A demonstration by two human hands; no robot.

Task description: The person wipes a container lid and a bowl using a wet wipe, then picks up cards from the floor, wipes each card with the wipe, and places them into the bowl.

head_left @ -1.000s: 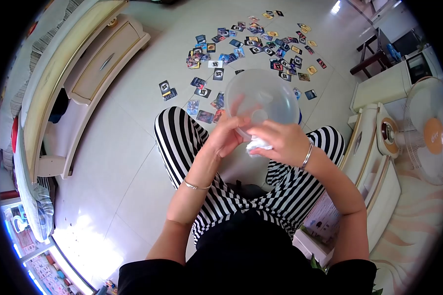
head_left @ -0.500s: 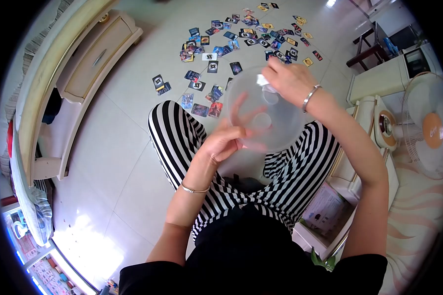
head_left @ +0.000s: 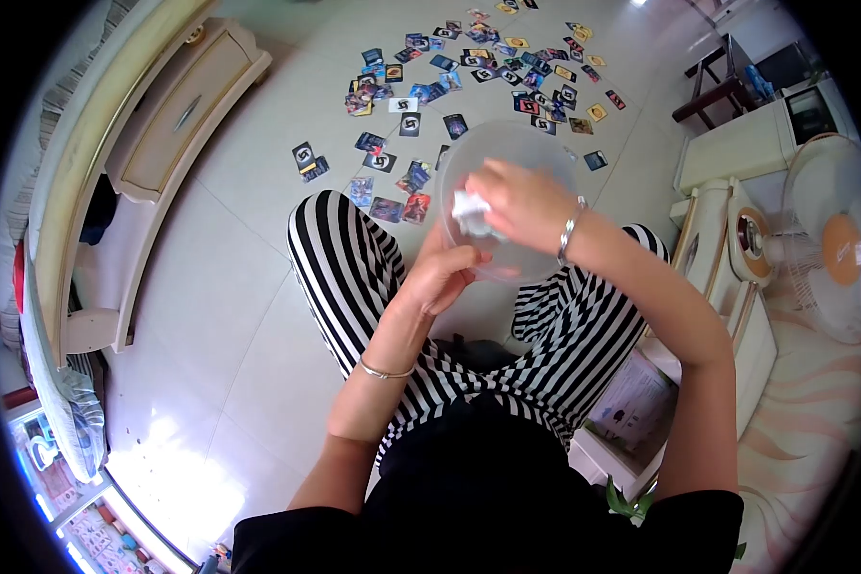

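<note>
A round, translucent plastic lid (head_left: 517, 143) is held up in front of my crossed legs in the head view. My left hand (head_left: 442, 273) grips its lower left edge, thumb in front and the other fingers behind, partly showing through the plastic. Bunched in my right hand (head_left: 528, 206) is a crumpled white tissue (head_left: 469, 212), pressed against the left part of the lid's face. The right fingers are closed around the tissue and slightly blurred.
Several trading cards (head_left: 411, 124) lie scattered on the tiled floor (head_left: 210, 316) beyond my knees. A wooden cabinet (head_left: 177, 110) stands at the left. On the right are a fan (head_left: 837, 239), an open drawer (head_left: 631, 411) and a dark stool (head_left: 713, 91).
My right hand has moved left and down with the tissue, from the lid's upper right edge to the left part of its face. My left hand keeps its hold.
</note>
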